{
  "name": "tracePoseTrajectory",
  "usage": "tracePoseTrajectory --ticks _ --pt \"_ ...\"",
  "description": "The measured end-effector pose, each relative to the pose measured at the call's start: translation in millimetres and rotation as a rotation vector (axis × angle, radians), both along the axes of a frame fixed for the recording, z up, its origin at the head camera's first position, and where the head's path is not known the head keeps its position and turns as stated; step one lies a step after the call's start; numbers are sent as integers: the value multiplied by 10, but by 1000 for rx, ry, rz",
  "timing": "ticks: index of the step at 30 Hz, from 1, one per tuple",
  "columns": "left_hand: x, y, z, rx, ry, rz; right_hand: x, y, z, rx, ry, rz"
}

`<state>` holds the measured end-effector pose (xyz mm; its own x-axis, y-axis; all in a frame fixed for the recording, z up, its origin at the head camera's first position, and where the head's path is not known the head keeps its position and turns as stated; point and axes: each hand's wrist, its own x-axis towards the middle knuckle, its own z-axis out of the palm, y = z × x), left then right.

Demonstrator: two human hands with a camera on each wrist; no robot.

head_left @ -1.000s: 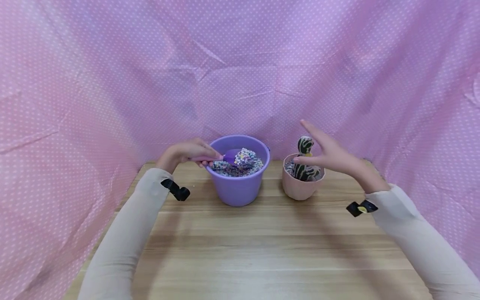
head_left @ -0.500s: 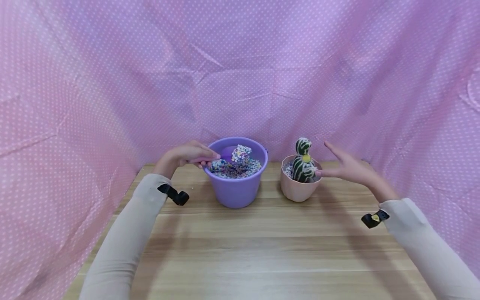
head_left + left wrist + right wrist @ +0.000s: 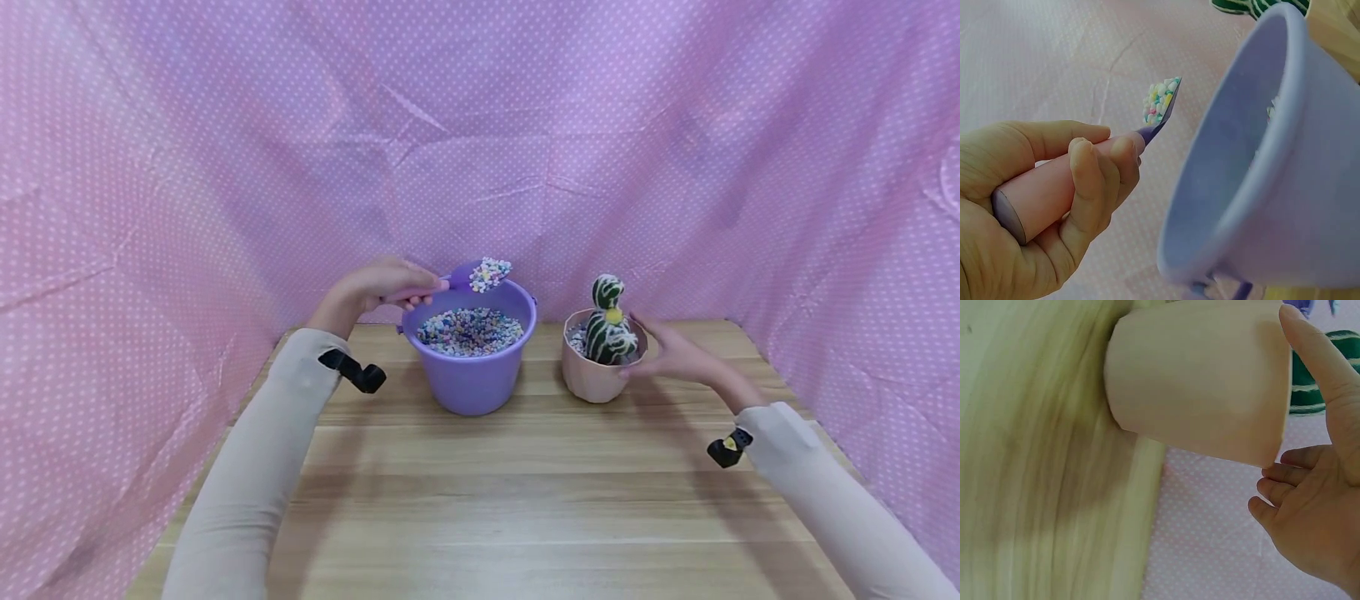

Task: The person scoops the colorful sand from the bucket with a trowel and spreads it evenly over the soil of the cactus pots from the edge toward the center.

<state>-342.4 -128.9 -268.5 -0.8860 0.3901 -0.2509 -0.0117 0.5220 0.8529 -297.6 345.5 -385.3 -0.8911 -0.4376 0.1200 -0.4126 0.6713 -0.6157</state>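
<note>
Head view shows me the left hand [image 3: 384,282] curled round a small purple-bladed, pink-handled trowel [image 3: 461,277], held above the bucket's mouth. From my end, the left wrist view confirms the grasp: thumb along one side of the thick cylindrical handle [image 3: 1041,194], fingers wrapped round the other. I judge the trowel light and stiff, with a handle smooth enough to twist in a loose hold — mid-handle is the place to grip. Its heaped multicoloured pellets [image 3: 490,275] look light and likely to roll off if the blade tips.

Across from it, the right hand [image 3: 678,354] is spread loosely at the right side of a faceted pale-pink pot [image 3: 592,382], thumb at the rim; I can't tell how firmly it touches. The pot looks rigid, best steadied by its wall, away from the striped green-and-white cactus [image 3: 606,333] inside.

Below the trowel stands a round lilac bucket [image 3: 472,385], with more pellets inside. Its raised rim is the edge I'd mind. A strip of light wooden table [image 3: 480,492] separates bucket and pot; the widest room lies nearer me — behind both hangs a pink polka-dot cloth [image 3: 480,125].
</note>
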Motion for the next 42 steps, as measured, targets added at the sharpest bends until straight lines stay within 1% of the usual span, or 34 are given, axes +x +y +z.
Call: tracePoseTrajectory --ticks 5,10,14,16,19,21,24,29,34,39,42 --pt "-14 141 132 -23 12 -13 -29 -34 -60 -49 45 55" --pt "-38 305 214 -23 2 -22 -32 -33 -62 -45 36 50" --pt "-30 453 234 -21 -20 -31 -29 -23 -55 -46 14 38" --pt "-27 526 225 -17 -36 -38 -27 -17 -56 -47 -6 26" --pt "-34 636 197 4 -62 -76 -26 -11 -65 -37 -20 5" --pt "-39 705 181 12 -69 -98 -27 -13 -74 -36 -17 -4" --pt "-45 801 167 23 -71 -115 -30 -26 -87 -38 -11 -14" --pt "-60 946 158 42 -84 -102 -35 -52 -99 -48 6 -15" --pt "-88 1069 128 62 -108 -87 -16 -74 -91 -17 35 -24" --pt "-124 1144 72 73 -143 -65 14 -101 -68 -13 37 -22" --pt "-144 1183 46 77 -175 -56 31 -104 -57 -9 30 -34"
